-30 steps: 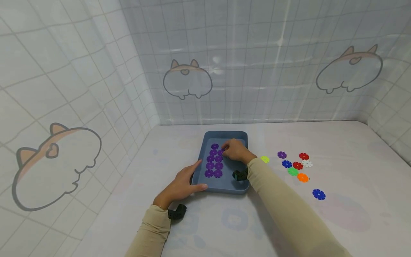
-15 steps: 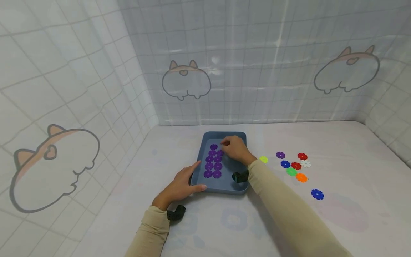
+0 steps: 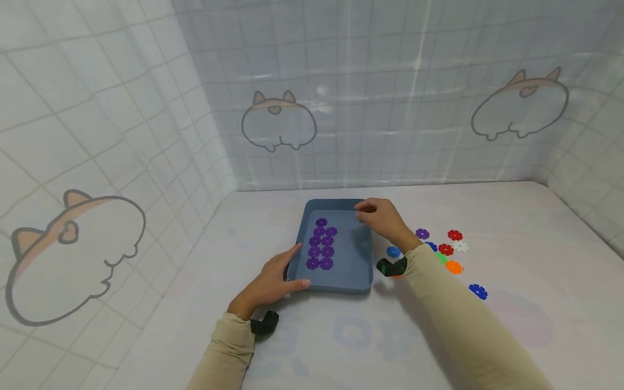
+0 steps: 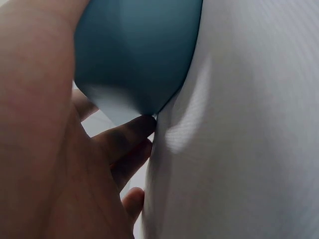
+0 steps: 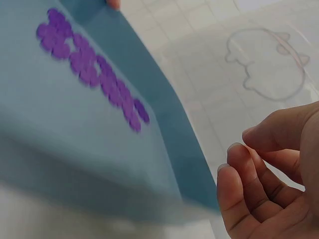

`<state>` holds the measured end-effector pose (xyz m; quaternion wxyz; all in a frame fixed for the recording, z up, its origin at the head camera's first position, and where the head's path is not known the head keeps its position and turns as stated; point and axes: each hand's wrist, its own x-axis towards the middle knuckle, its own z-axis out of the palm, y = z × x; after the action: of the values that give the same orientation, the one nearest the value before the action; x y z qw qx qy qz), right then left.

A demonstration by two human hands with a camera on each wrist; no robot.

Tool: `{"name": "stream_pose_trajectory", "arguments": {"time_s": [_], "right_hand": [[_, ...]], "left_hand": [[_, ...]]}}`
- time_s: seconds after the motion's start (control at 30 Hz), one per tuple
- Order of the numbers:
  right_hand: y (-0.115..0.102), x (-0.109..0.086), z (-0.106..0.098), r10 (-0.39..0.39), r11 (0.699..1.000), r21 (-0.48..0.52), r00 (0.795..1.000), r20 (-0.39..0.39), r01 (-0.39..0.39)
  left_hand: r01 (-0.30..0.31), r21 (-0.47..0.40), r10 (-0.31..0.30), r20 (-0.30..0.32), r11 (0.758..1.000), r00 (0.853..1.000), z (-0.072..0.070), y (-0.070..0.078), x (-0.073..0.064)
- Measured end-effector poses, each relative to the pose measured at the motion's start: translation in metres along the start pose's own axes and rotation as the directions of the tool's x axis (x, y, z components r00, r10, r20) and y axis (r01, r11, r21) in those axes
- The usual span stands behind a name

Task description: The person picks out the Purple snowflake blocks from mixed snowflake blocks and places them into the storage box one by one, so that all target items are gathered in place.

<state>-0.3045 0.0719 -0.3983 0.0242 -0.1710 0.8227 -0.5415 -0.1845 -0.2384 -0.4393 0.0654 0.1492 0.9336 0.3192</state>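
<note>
A blue-grey tray (image 3: 358, 260) lies on the table. Inside, purple flower-shaped slotted discs (image 3: 326, 252) form two columns towards its left side. My left hand (image 3: 267, 280) rests at the tray's front left corner, thumb at the front rim and fingers along the left side. In the left wrist view, fairly straight fingers touch the tray's outer corner. My right hand (image 3: 385, 219) hovers at the tray's back right edge. Its fingers are loosely bent, and the right wrist view shows nothing between thumb and fingertips.
Right of the tray, loose discs lie on the table: purple (image 3: 422, 233), red (image 3: 455, 235), white (image 3: 460, 246), orange (image 3: 454, 267), blue (image 3: 479, 291) and others partly behind the right arm. Tile-patterned sheeting (image 3: 380, 108) stands behind and at both sides.
My right hand has moved away from the purple discs, rightwards to the tray's right edge. The left hand stays at its corner. The head view has shifted slightly.
</note>
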Motion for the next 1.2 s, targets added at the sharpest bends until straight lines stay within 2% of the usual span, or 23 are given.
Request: {"name": "stream_pose_trajectory", "arguments": {"time_s": [0.23,0.43,0.73,1.1,1.2], "right_hand": [[0.020,-0.013,-0.028,0.050,0.998,0.026,0.999,-0.012,-0.050],[0.032,-0.022,-0.048,0.081,0.997,-0.011,0.996,-0.034,-0.081],[0.049,-0.033,-0.074,0.167,0.984,-0.052,0.984,-0.055,-0.170],[0.067,-0.047,-0.100,0.219,0.963,-0.141,0.971,-0.093,-0.230],[0.072,-0.049,-0.104,0.234,0.961,-0.127,0.967,-0.099,-0.245]], "left_hand": [[0.004,0.000,-0.004,-0.001,1.000,1.000,0.000,0.000,0.000],[0.013,-0.004,-0.013,0.006,1.000,1.000,0.000,0.001,-0.002],[-0.015,-0.011,0.015,-0.008,1.000,1.000,0.001,-0.002,0.000],[0.009,-0.012,-0.009,-0.002,1.000,1.000,0.001,-0.002,0.000],[0.015,-0.015,-0.015,-0.004,1.000,1.000,0.001,-0.001,-0.001]]}}
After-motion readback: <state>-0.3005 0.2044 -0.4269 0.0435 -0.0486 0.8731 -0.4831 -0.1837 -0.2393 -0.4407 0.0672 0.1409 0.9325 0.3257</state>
